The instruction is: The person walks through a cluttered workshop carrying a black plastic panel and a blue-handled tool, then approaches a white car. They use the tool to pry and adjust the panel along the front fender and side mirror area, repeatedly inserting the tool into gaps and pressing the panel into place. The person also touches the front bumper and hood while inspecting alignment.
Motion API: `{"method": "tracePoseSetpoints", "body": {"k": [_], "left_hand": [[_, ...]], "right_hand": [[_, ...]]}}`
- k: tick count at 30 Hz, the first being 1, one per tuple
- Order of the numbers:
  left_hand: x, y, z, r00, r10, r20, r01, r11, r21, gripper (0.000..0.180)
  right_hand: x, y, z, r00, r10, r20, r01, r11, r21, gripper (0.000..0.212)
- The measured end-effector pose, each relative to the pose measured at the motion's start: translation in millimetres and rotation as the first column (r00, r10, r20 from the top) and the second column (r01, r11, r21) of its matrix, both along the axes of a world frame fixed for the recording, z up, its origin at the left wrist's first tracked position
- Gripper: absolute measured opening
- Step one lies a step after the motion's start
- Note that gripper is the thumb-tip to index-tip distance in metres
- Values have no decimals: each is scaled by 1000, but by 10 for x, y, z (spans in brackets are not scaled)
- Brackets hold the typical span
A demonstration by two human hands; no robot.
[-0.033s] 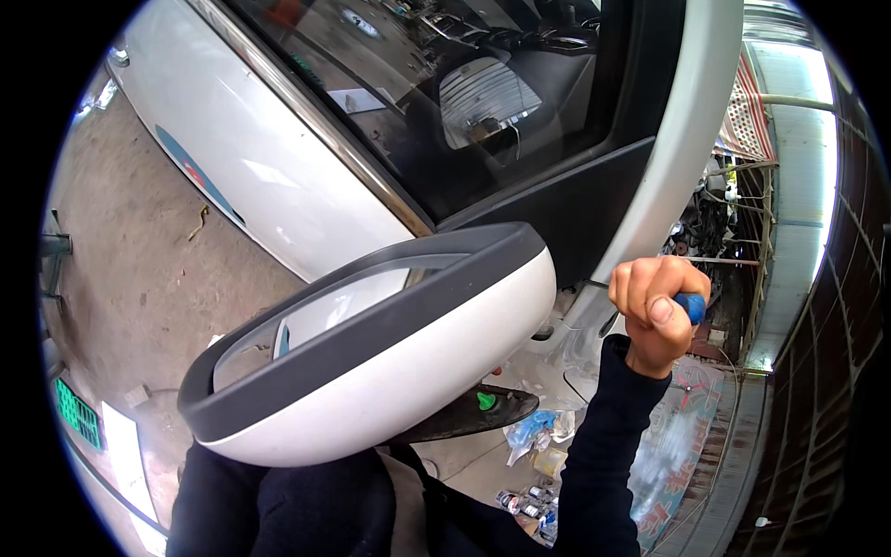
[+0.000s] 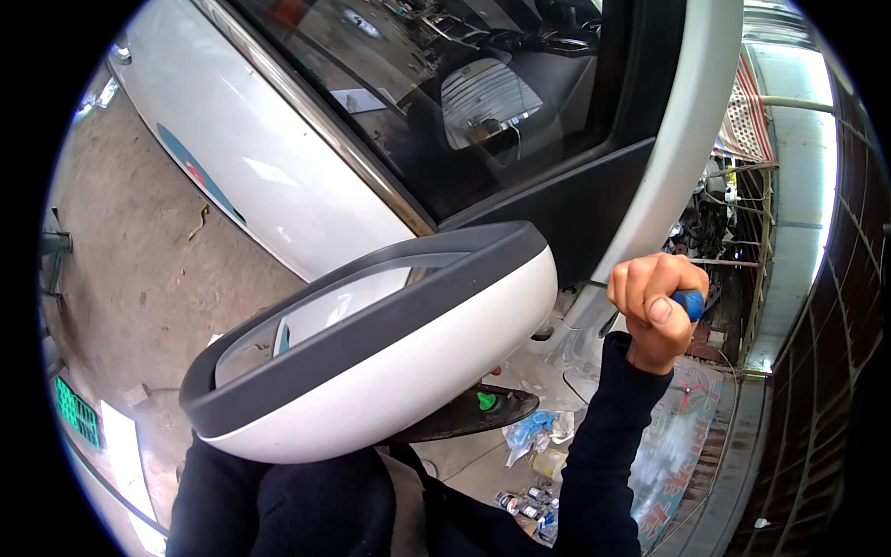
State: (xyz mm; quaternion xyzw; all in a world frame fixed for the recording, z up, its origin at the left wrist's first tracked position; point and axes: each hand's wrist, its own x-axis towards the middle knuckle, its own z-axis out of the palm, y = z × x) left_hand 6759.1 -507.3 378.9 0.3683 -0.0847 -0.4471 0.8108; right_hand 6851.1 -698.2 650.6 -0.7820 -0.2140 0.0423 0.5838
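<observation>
Right hand (image 2: pixel 654 311) curled in a tight fist around a blue-handled tool (image 2: pixel 689 304), thumb pressed on top. Only a small bit of the blue handle peeking out past the fingers; working end hidden, so no telling what kind of tool. Fist held up near the white edge of the car door (image 2: pixel 691 139), just beside the black triangle panel (image 2: pixel 566 209) at the corner of the window. Dark sleeve (image 2: pixel 603 436) running down from the wrist to the bottom edge.

Big white side mirror shell with a grey rim (image 2: pixel 390 357) filling the middle, tilted, its right end close to the door corner and just left of the fist. Narrow gap between mirror end and fist. Left hand out of sight, maybe behind the mirror shell, so no telling if open or closed.

Dark tinted car window (image 2: pixel 445 102) above, chrome strip along its lower edge, white door skin (image 2: pixel 269 167) sloping to the left. Open grey concrete floor (image 2: pixel 139 278) on the left side, lots of free room there. Small green piece (image 2: pixel 485 400) on a dark flat part just under the mirror. Bottles and plastic bits (image 2: pixel 534 455) scattered on the ground lower right, tight and crowded.
</observation>
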Motion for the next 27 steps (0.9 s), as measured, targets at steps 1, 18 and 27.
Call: {"method": "tracePoseSetpoints", "body": {"k": [1,18,27], "left_hand": [[-6,-25,-29,1000,-3,3,3,1000,-14,29],[-27,-131,4,1000,1,-6,-1,999,-49,31],[5,-252,20,999,-24,-24,23,999,-45,31]], "right_hand": [[17,-38,5,999,43,-34,-43,999,-9,36],[-528,250,-564,739,-206,642,350,931,-105,25],[-234,-110,-238,924,236,302,-198,969,-151,25]]}}
